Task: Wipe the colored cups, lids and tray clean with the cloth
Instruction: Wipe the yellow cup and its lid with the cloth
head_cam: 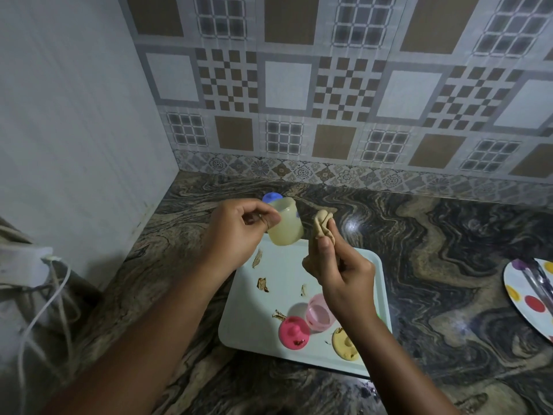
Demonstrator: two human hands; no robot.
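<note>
No writing, label, brand or number can be read anywhere: none on the cups, lids, tray, wall tiles or spotted plate.

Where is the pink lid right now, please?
In the head view the pink lid lies on the tray near its front edge, just left of the pink cup, with the yellow lid further right.
</note>
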